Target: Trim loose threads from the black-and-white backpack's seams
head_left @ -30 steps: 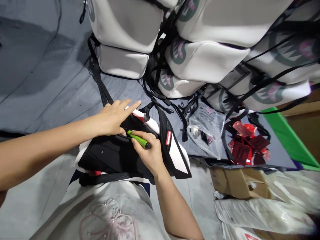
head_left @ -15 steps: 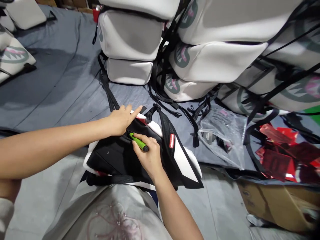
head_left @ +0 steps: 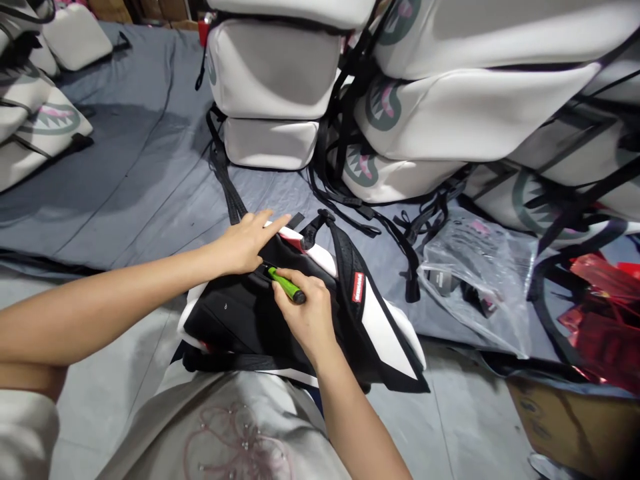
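A grey-covered table (head_left: 135,157) spreads across the view, with white bags (head_left: 440,117) stacked on it. At its near edge, in front of the person, lies a black-and-white bag (head_left: 240,317), beneath both hands. To the right on the table, a clear plastic bag (head_left: 483,263) sits near red packets (head_left: 607,327). The left hand (head_left: 244,247) stretches its fingers over the bag's upper part; its underside is hidden, so I cannot tell whether it pinches the fabric. The right hand (head_left: 307,307) is closed around a green tool (head_left: 286,284), which lies between thumb and fingers, black butt protruding, front end against the dark fabric just beside the left hand. A small red label (head_left: 358,287) marks the bag's strap.
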The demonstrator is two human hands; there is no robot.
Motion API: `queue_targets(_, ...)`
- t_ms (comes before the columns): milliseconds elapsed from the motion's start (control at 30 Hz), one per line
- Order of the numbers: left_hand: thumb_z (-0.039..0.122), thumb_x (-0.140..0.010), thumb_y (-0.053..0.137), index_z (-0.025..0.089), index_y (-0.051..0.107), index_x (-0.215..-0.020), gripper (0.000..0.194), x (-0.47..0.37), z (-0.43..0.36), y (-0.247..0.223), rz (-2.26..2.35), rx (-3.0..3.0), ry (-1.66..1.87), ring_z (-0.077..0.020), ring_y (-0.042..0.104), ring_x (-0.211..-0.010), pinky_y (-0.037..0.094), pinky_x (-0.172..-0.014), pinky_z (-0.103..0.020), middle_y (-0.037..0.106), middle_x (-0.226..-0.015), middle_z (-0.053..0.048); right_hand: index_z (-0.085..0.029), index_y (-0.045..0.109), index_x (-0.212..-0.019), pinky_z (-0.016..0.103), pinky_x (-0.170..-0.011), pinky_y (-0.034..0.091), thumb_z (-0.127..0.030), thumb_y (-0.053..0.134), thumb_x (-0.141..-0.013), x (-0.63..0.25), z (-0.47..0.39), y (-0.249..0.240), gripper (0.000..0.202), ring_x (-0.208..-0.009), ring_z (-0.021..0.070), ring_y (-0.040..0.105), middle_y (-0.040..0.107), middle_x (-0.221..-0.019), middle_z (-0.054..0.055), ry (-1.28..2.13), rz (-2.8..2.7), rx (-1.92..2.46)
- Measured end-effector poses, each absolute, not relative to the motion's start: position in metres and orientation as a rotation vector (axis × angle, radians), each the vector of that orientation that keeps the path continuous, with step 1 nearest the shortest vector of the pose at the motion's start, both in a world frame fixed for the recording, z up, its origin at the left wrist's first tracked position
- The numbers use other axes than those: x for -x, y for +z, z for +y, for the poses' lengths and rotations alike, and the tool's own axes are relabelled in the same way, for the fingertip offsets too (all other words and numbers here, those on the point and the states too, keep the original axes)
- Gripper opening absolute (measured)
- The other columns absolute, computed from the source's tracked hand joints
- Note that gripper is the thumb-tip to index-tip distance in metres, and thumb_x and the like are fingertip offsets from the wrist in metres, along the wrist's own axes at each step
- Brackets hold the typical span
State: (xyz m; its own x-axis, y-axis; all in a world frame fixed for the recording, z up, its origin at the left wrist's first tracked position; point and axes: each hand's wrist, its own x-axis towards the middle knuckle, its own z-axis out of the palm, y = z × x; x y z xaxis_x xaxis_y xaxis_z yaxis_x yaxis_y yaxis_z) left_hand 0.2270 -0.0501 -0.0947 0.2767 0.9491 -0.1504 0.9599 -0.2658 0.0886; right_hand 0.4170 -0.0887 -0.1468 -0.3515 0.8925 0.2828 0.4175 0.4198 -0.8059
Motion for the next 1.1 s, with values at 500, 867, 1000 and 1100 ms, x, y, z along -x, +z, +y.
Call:
queue_targets(500,0.01,-0.08,0.063,0.026,0.011,-0.157,0.095,-0.227,-0.047,-0.103,1.773,-2.323,-0.05,-0.0326,0.044,-0.128,0.048,-0.094,-0.038,0.029,-0.157,-0.014,-0.025,0.074,-0.099,0.041,-0.091,0.049,-0.023,0.065,-0.086,-0.409,-0.086,-0.14,0.016,-0.093,0.0253,0.071,0.077,-0.101,0.003,0.835,-1.966,1.155)
queue_targets(867,0.008,-0.079,0.063,0.024,0.016,-0.156,0.091,-0.226,-0.049,-0.106,1.768,-2.322,0.012,-0.0334,0.047,-0.123,0.05,-0.09,-0.039,0.031,-0.155,-0.015,-0.026,0.074,-0.105,0.043,-0.091,0.052,-0.034,0.072,-0.085,-0.426,-0.083,-0.133,0.021,-0.096,0.0271,0.07,0.077,-0.106,0.003,0.945,-2.035,1.202)
queue_targets(1000,0.011,-0.079,0.064,0.026,0.015,-0.156,0.092,-0.225,-0.048,-0.106,1.766,-2.326,0.014,-0.0317,0.047,-0.122,0.05,-0.088,-0.038,0.032,-0.155,-0.013,-0.026,0.075,-0.101,0.042,-0.092,0.051,-0.033,0.067,-0.089,-0.415,-0.084,-0.135,0.016,-0.098,0.0266,0.07,0.077,-0.104,0.004,0.936,-1.957,1.229)
queue_targets(1100,0.01,-0.079,0.064,0.026,0.013,-0.157,0.094,-0.224,-0.047,-0.106,1.763,-2.313,0.003,-0.0314,0.045,-0.125,0.049,-0.091,-0.038,0.031,-0.156,-0.013,-0.025,0.076,-0.1,0.041,-0.092,0.052,-0.028,0.064,-0.089,-0.412,-0.084,-0.136,0.016,-0.095,0.0249,0.071,0.077,-0.101,0.003,0.98,-1.954,1.213)
